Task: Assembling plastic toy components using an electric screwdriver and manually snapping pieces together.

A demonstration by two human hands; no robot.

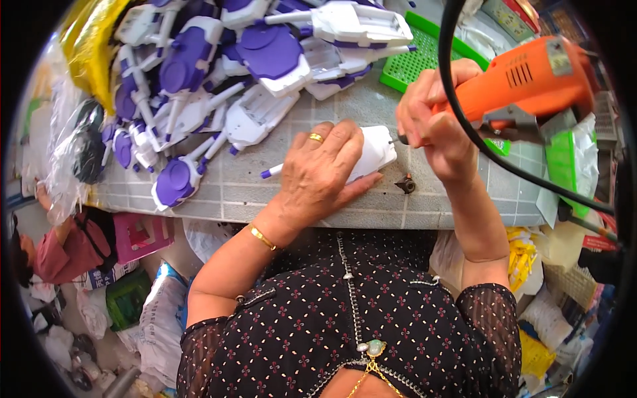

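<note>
My left hand presses a white plastic housing against the tabletop, fingers curled over it. A thin stem with a purple tip pokes out at the hand's left. My right hand grips the front of an orange power drill with a black nose. Its thin bit meets, or nearly meets, the housing's right end; contact is too small to tell. Just below lies a small dark clump, its parts not clear. Left of my left hand lies another white housing with an open hollow.
White and purple housings pile up across the table's far left. A green perforated basket stands at the back. The black cable loops past my right hand. Another person's sleeve shows at left, beside a pink crate.
</note>
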